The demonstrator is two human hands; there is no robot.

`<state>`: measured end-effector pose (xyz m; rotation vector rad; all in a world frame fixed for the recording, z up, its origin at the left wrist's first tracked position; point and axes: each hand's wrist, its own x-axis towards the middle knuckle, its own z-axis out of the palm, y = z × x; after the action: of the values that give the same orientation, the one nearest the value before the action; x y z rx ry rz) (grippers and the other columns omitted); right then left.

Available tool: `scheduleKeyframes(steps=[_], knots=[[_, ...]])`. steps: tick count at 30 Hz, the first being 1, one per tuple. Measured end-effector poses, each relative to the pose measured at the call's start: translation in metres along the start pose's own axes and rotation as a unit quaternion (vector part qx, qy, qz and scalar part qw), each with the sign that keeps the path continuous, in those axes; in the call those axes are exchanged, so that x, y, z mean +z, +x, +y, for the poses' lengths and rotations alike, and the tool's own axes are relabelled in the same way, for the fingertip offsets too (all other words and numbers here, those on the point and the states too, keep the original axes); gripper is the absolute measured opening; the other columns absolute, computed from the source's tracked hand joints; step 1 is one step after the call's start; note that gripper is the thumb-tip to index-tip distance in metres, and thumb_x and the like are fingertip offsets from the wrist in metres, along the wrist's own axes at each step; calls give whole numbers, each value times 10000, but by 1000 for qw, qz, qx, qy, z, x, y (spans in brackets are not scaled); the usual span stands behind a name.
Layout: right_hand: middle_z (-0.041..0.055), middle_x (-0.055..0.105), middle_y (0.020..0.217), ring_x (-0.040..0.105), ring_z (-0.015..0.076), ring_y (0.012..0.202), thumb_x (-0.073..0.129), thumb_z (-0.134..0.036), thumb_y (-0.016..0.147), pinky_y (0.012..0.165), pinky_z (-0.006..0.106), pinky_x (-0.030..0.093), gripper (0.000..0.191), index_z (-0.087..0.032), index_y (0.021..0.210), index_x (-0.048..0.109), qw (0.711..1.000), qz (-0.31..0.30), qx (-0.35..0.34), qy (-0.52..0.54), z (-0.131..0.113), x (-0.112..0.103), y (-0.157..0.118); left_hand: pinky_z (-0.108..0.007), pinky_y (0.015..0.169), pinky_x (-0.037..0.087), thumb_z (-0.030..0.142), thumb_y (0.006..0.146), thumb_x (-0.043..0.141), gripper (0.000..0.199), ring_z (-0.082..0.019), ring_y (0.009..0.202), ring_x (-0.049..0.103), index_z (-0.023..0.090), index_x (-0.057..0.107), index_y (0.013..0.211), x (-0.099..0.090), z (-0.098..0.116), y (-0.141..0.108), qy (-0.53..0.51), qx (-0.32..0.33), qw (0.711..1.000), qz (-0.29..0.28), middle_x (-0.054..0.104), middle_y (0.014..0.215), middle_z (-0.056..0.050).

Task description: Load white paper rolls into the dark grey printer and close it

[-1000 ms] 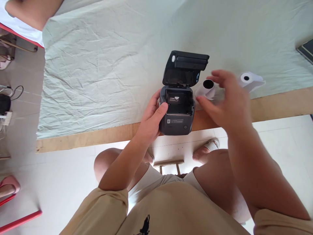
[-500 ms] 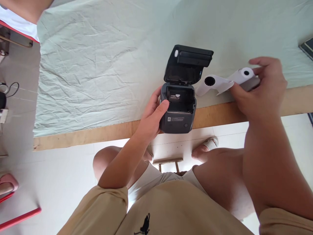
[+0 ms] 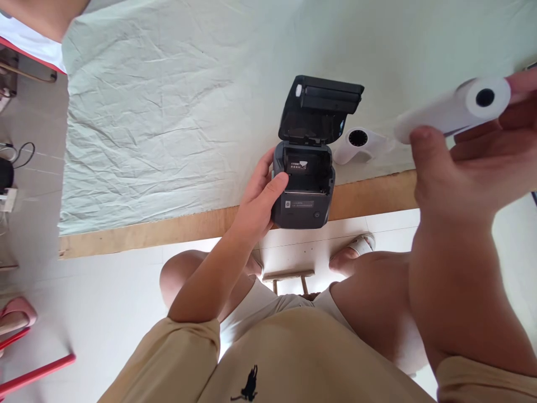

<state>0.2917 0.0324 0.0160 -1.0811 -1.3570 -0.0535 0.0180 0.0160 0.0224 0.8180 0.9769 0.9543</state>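
Note:
My left hand (image 3: 264,196) grips the left side of a small dark label printer (image 3: 308,210) at the table's near edge, thumb on top. The printer's lid (image 3: 321,106) is tipped up, and no roll shows in its paper bay. In my right hand (image 3: 465,162), raised over the table's right part, is a white paper roll (image 3: 453,109) with a dark hollow core; my thumb presses its near end. Another white roll (image 3: 361,146), with a black toothed core and a loose flap of paper, stands just right of the printer.
A pale green cloth (image 3: 168,112) with wrinkles covers the table, whose bare wooden edge (image 3: 146,238) runs along the front. Another person's arm (image 3: 46,17) reaches in at the top left. On the floor at left are cables and red bars (image 3: 37,375).
My right hand has lifted the paper roll off the cloth, up and to the right, leaving the black-cored roll behind. My left hand and the printer have hardly moved.

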Motion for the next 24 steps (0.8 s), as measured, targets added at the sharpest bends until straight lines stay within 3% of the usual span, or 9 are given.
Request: scheduleKeyframes(steps=[1,3,6,11,13,18,22,24], knots=[[85,675,1194,714,272,975,924,-731,885,744,478,599,553,-327,1213,738,999,-28,8,15,-19,5,0,-443,1012,774,697,964,897,757,-385,1477,815,370,644,1598,0,-1,0,0,5,1000,-3,768,1662,-65],[71,799,1146,795,314,1056,883,-426,999,877,544,669,211,-339,1165,784,988,-149,47,17,-53,15,-2,-424,995,766,674,957,910,749,-382,1483,808,385,641,1594,-1,-2,0,2,17,1000,-7,778,1647,-53],[47,869,1107,831,327,1024,780,-281,1050,974,595,666,156,-366,1180,798,975,-223,23,2,-76,29,-11,-420,1000,752,651,980,895,720,-375,1469,810,400,635,1603,-1,-3,-2,5,24,1000,-14,785,1627,-46],[59,901,1212,858,362,1155,688,-330,1096,1046,622,642,74,-347,1095,760,946,-304,55,-101,-64,37,-15,-428,993,737,592,1022,875,639,-364,1436,811,386,666,1589,-1,0,-6,1,26,999,-46,774,1614,-48],[32,914,1196,866,348,1178,639,-313,1108,1036,602,634,151,-346,997,737,936,-321,64,-126,-63,37,-12,-449,1034,737,596,1022,872,629,-372,1466,796,383,680,1581,1,0,-6,-2,26,999,-45,769,1624,-47],[11,888,976,864,325,1054,603,-251,1095,958,566,588,265,-332,863,702,958,-274,22,-82,-73,35,-14,-459,1098,734,613,1022,871,637,-374,1504,780,368,684,1580,-2,-3,-3,-6,24,999,-39,767,1639,-37],[6,835,871,832,321,1017,675,-336,1039,965,568,604,228,-345,812,701,938,-343,21,-43,-76,33,-20,-426,1185,695,595,1036,864,675,-353,1532,753,336,654,1623,-11,-10,1,5,63,995,-76,755,1675,-39],[1,825,869,822,316,989,701,-387,1020,966,571,619,190,-358,834,714,937,-348,23,-1,-74,32,-22,-425,1258,654,531,990,932,764,-358,1559,733,328,626,1661,-15,-12,3,33,75,994,-76,757,1673,-44]])
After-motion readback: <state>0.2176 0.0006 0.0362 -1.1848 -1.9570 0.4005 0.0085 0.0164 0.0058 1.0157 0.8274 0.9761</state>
